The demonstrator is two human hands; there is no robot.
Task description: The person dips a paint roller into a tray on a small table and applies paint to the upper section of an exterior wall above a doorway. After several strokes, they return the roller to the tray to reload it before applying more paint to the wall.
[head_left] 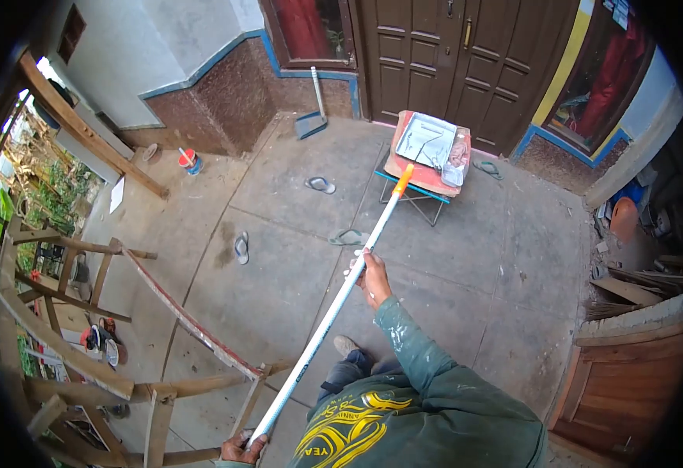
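A long white pole (322, 335) runs diagonally from the lower left up to a folding stool. My right hand (370, 279), with white specks on its fingers, is closed around the pole's middle. Low in the view, my left hand (244, 448) grips the pole's near end. At the far end an orange roller handle (403, 179) joins a thin wire frame reaching into a paint tray (439, 132). White paint coats the tray, and the roller is hard to make out in it. A crumpled clear plastic container (456, 160) lies beside the tray on the stool's reddish seat (397, 165).
Wooden framework (189, 331) stands close on my left. Loose sandals (320, 185) lie on the concrete floor (279, 312). A dustpan (310, 125) and a red-and-blue bucket (190, 161) are near the wall. Brown double doors (454, 74) rise behind the stool; planks (630, 292) lie right.
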